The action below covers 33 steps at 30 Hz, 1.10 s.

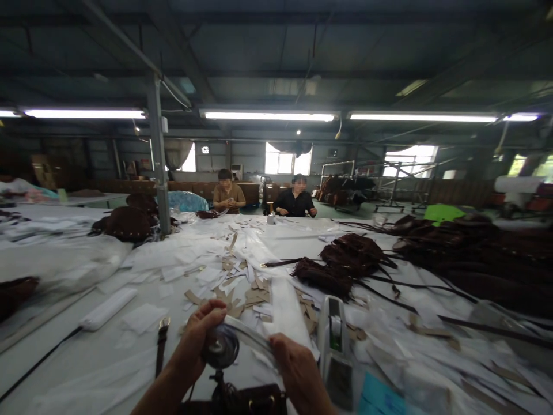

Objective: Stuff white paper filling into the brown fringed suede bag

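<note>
My left hand (195, 340) grips a round metal piece (220, 346) wrapped in clear film, low in the middle of the view. My right hand (295, 367) pinches the other end of a clear plastic strip (253, 336) that runs from that piece. A dark brown leather bag (235, 400) lies right under both hands at the bottom edge. A brown strap with a buckle (161, 347) lies just left of my left wrist.
A tape dispenser (334, 337) stands right of my right hand. Paper and cardboard scraps (242, 282) litter the white table (86, 351). Brown fringed bags (345, 262) pile up to the right. Two people (227, 193) (296, 199) sit at the far end, beside a steel post (159, 155).
</note>
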{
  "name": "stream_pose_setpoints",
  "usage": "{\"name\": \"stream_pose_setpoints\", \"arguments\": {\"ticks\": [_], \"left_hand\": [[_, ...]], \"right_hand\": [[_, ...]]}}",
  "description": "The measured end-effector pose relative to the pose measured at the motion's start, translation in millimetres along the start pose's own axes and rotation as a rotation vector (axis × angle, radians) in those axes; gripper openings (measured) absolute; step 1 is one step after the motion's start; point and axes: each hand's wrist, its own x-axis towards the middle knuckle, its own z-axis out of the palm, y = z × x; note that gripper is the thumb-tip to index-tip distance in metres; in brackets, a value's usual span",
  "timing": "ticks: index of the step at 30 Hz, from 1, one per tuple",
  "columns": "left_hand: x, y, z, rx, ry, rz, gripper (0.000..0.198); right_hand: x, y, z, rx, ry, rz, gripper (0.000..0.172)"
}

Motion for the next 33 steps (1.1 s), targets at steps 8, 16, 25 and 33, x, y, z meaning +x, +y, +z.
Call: {"name": "stream_pose_setpoints", "arguments": {"ticks": [8, 16, 25, 33], "left_hand": [[-22.4, 11.6, 20.1, -0.091, -0.076, 0.091, 0.039], [-25.3, -19.1, 26.8, -0.198, 0.182, 0.128, 0.044], [-17.4, -13.9, -13.1, 0.58, -0.349, 0.145, 0.072], [-34.9, -10.3, 3.6, 0.36, -0.268, 0.143, 0.046]], "right_hand": [[17.3, -39.4, 4.6, 0.359, -0.126, -0.01, 0.073], [-5.0, -57.1, 49.5, 0.605, 0.106, 0.07, 0.048], [-8.7, -39.9, 20.4, -0.42, -0.177, -0.08, 0.012], [-6.3, -57.0, 16.0, -0.257, -0.224, -0.028, 0.021]]}}
